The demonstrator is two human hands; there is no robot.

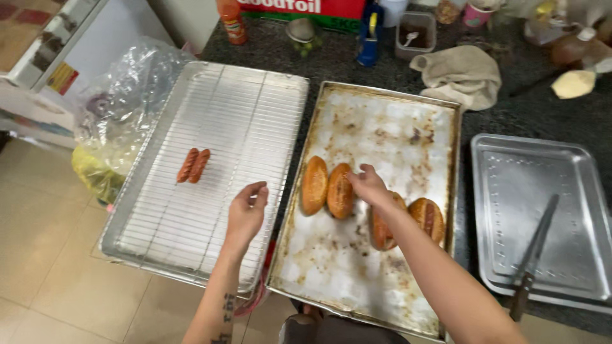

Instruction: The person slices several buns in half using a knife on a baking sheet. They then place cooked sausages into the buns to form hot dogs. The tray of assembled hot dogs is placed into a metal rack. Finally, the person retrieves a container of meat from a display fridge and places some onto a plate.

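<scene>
Speckled dark counter (548, 114), stained metal tray (382, 127), right-hand fingers (366, 181) loosely spread over crusty oval roll (341, 191), gripping nothing

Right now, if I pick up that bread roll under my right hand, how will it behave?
The bread roll looks puffed for its size, so it is probably light. Its browned, glossy crust suggests it is stiff but could flake or dent if the right hand squeezes. Its rounded oval shape may let it rock or roll on the flat baking tray.

Sausages (194, 165) on the rack (210, 172), left of the baking tray (382, 134) holding buns (327, 186)
</scene>
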